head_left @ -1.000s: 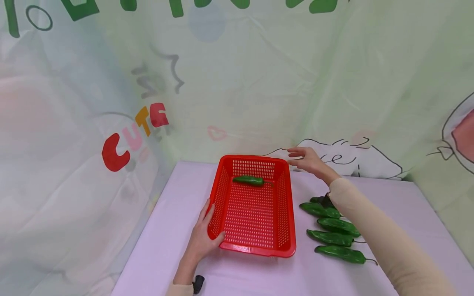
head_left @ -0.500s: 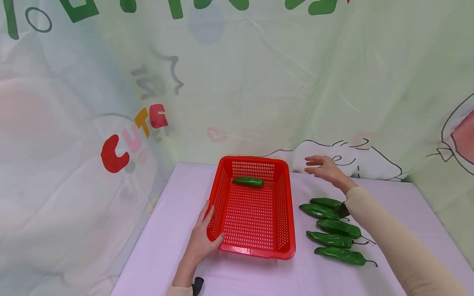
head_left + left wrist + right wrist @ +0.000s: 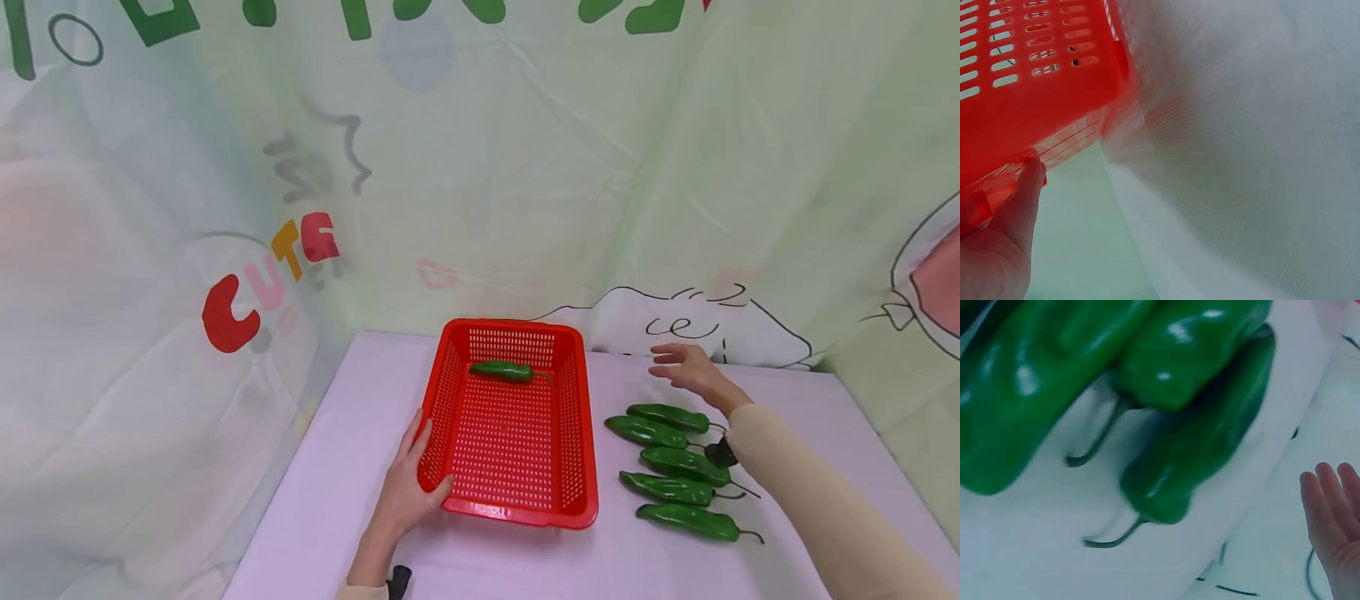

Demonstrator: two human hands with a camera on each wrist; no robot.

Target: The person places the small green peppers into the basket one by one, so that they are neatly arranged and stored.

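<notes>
Peppers (image 3: 667, 454), five in a row, lay on the surface (image 3: 352, 467) right of the red basket (image 3: 577, 442); right hand (image 3: 693, 375) hovered released above them, left hand (image 3: 408, 487) grasped the basket's corner, one pepper (image 3: 501, 371) inside.

1. In the left wrist view only my thumb and part of the palm of my left hand (image 3: 997, 250) show; the picture's edge cuts off the other fingers.
2. The same view clips the red basket (image 3: 1022, 75) at the top and left.
3. In the right wrist view my right hand (image 3: 1335, 525) is cut off at the right edge.
4. There the green peppers (image 3: 1191, 456) are blurred, and two run past the frame.
</notes>
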